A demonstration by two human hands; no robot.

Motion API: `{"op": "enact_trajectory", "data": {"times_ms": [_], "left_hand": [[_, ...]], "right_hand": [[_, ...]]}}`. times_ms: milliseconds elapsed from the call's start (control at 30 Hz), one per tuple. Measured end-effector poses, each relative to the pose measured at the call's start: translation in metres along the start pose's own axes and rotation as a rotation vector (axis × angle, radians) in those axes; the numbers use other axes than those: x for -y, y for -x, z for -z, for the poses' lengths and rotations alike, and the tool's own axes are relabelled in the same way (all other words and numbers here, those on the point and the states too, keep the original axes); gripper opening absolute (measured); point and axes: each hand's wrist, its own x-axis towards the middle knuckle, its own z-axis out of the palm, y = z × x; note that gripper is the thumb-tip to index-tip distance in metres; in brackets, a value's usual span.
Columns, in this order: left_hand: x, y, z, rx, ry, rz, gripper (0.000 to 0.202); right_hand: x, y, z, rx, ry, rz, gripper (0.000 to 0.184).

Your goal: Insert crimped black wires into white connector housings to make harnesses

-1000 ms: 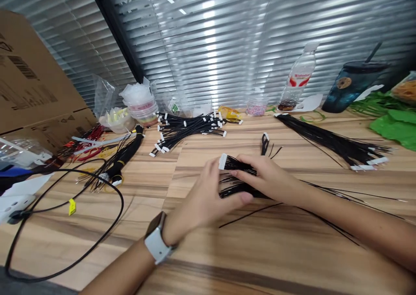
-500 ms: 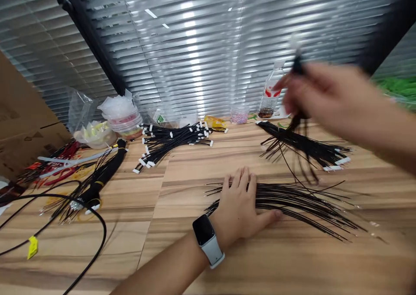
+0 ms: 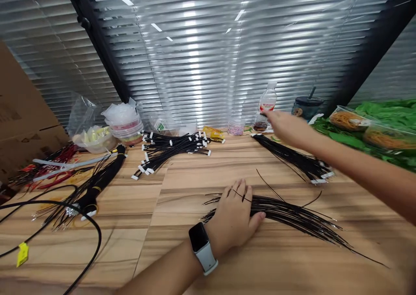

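Observation:
My left hand (image 3: 232,215) lies flat, fingers stretched out, across the left part of a loose spread of thin black wires (image 3: 299,217) on the table. A stray wire crosses over its fingers. My right hand (image 3: 284,126) is raised at the back right, in front of a clear bottle (image 3: 268,102) and above a bundle of black cables (image 3: 289,156) with white connectors. Its fingers are closed and mostly hidden; a small dark bit shows at the fingertips, too small to name.
Black cables with white connectors (image 3: 175,147) lie in a crossed pile at the back. On the left are a tied black cable bundle (image 3: 105,180) and a thick looped cable (image 3: 97,238) with a yellow tag. Plastic tubs (image 3: 121,121), a dark cup (image 3: 307,108) and food boxes (image 3: 390,135) line the back.
My right hand has moved left and away, toward the bottle; the dark strands hanging from it no longer show. A loose wire now sticks up-left from the spread. My left hand stays on the wires.

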Motion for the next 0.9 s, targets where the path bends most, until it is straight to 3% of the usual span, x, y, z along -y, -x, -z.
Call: {"op": "enact_trajectory", "data": {"times_ms": [67, 133, 233, 367, 467, 567, 667, 767, 900], "left_hand": [[0.0, 0.001, 0.001, 0.0, -0.011, 0.003, 0.064], [0.0, 0.004, 0.005, -0.007, -0.032, -0.002, 0.065], [-0.001, 0.009, 0.017, -0.013, -0.059, -0.007, 0.064], [0.001, 0.024, 0.037, -0.038, -0.035, 0.118, 0.061], [0.008, 0.044, 0.045, -0.039, -0.031, 0.235, 0.069], [0.016, 0.065, 0.044, -0.011, -0.035, 0.301, 0.083], [0.019, 0.078, 0.042, 0.005, -0.002, 0.273, 0.09], [0.018, 0.079, 0.041, -0.005, 0.04, 0.144, 0.081], [0.024, 0.075, 0.039, -0.022, 0.054, 0.014, 0.052]], "right_hand": [[-0.006, 0.008, -0.025, 0.089, 0.029, -0.03, 0.038], [-0.006, 0.016, -0.036, 0.133, 0.054, -0.061, 0.042], [0.006, 0.033, -0.031, 0.181, 0.078, -0.105, 0.039], [0.034, 0.077, -0.018, 0.317, 0.108, -0.201, 0.046], [0.06, 0.109, -0.018, 0.448, 0.024, -0.149, 0.037], [0.084, 0.123, -0.019, 0.522, -0.131, -0.032, 0.026], [0.105, 0.111, -0.017, 0.618, -0.295, 0.123, 0.026], [0.116, 0.081, -0.025, 0.672, -0.351, 0.203, 0.024], [0.12, 0.029, -0.061, 0.495, -0.238, 0.07, 0.023]]}}
